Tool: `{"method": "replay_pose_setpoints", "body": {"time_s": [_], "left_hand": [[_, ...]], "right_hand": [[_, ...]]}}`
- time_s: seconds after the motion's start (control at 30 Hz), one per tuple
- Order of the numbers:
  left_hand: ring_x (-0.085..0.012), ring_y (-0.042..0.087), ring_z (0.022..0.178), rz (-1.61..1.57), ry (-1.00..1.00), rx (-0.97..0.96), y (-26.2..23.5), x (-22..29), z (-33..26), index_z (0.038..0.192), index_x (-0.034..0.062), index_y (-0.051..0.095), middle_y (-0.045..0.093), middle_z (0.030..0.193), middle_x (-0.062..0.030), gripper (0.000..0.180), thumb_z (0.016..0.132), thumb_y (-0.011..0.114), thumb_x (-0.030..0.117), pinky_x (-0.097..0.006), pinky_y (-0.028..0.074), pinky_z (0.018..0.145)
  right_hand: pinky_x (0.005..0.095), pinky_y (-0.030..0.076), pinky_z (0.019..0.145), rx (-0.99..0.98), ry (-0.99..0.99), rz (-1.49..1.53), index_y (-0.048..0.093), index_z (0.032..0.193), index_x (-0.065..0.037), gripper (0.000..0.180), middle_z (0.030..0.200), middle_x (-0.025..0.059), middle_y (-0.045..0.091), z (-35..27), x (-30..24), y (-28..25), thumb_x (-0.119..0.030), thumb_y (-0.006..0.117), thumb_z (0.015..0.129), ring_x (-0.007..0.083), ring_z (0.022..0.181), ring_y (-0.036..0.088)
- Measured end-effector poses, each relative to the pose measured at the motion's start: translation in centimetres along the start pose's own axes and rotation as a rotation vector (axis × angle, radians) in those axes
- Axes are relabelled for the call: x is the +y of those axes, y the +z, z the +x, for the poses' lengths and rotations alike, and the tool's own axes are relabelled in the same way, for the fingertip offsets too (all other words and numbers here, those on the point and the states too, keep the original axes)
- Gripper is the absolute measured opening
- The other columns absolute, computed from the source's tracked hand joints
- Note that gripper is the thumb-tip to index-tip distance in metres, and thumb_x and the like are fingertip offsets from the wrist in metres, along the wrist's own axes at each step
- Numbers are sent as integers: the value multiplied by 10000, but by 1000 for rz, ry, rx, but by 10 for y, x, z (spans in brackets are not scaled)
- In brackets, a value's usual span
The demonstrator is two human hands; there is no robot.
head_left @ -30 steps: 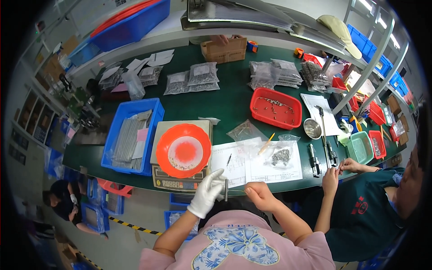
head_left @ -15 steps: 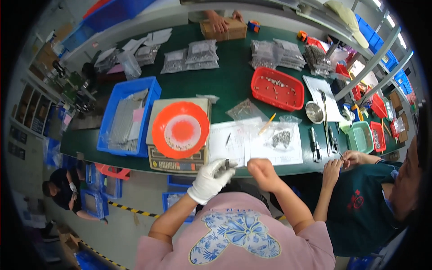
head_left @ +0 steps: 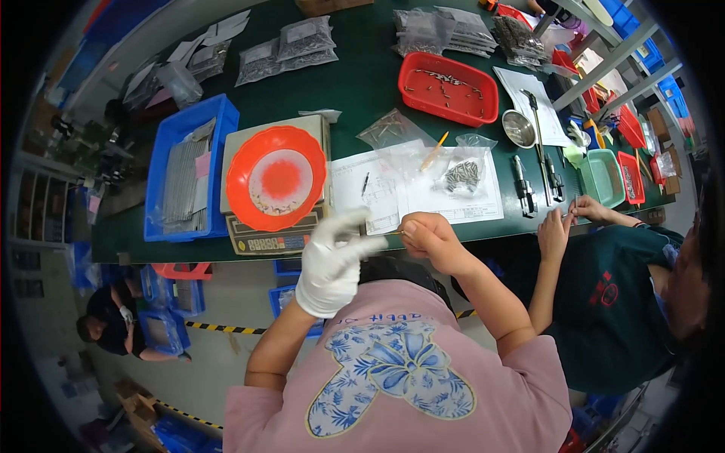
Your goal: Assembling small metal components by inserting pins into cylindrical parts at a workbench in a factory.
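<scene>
My left hand (head_left: pixel 330 264), in a white glove, is smeared by motion over the table's near edge. Its fingers look spread apart, and I see nothing held in them. Close beside it on the right is my bare right hand (head_left: pixel 432 241), closed in a pinch. A thin yellowish piece (head_left: pixel 395 232) pokes out of its fingertips toward the glove; its kind is too small to make out. Beyond my hands lie printed sheets (head_left: pixel 353 175) with a pen (head_left: pixel 365 183), a yellow pencil-like stick (head_left: pixel 434 150) and a clear bag of small metal parts (head_left: pixel 464 176).
An orange-red bowl (head_left: pixel 313 174) sits on a scale (head_left: pixel 281 241), left of my hands. Further left stands a blue bin (head_left: pixel 160 177). A red tray (head_left: pixel 448 108) holds small parts. At right, a co-worker's hands (head_left: pixel 557 225) work near a green basket (head_left: pixel 604 175).
The view has shifted, so the table sits higher and further left. My left fingers have spread; the dark cylinder in them before is out of sight. A thin piece now shows at my right fingertips.
</scene>
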State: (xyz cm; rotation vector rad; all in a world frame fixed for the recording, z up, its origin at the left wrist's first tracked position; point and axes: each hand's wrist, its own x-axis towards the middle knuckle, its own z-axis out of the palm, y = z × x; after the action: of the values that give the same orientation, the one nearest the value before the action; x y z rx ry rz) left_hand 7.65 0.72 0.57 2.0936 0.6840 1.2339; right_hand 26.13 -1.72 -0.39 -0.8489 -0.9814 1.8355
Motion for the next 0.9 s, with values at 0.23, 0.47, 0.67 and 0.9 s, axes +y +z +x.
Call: {"method": "replay_pose_setpoints", "body": {"time_s": [0.23, 0.47, 0.67, 0.9], "left_hand": [[-210, 522, 841, -26, -229, -89, -7, 7, 5, 957, 39, 545, 515, 895, -62, 336, 636, 594, -48, -303, 431, 673], [-183, 513, 852, -489, -665, 265, 0, 11, -2, 935, 41, 560, 500, 889, -81, 286, 668, 544, -62, -277, 413, 711], [-154, 499, 784, -106, -139, 22, -8, 6, -8, 667, 76, 599, 468, 898, -87, 171, 680, 524, -77, -251, 416, 660], [-116, 451, 630, -59, -291, 7, -4, 4, -6, 855, 57, 600, 490, 868, -38, 252, 643, 567, -77, -225, 382, 569]], "right_hand": [[215, 234, 440, 42, -116, -288, 348, 598, -46, 302, 525, -41, 287, 0, -2, 3, -182, 374, 866, 55, 498, 239], [221, 240, 439, 98, -356, -679, 357, 601, -32, 305, 524, -32, 296, 1, -3, 5, -184, 363, 866, 63, 493, 248], [243, 278, 453, 59, -35, -123, 378, 615, -6, 285, 514, 8, 318, 1, 1, 0, -158, 381, 855, 89, 490, 286], [222, 255, 444, 44, -340, -716, 361, 602, -32, 304, 525, -29, 306, 3, -3, 6, -177, 367, 869, 63, 490, 272]]}}
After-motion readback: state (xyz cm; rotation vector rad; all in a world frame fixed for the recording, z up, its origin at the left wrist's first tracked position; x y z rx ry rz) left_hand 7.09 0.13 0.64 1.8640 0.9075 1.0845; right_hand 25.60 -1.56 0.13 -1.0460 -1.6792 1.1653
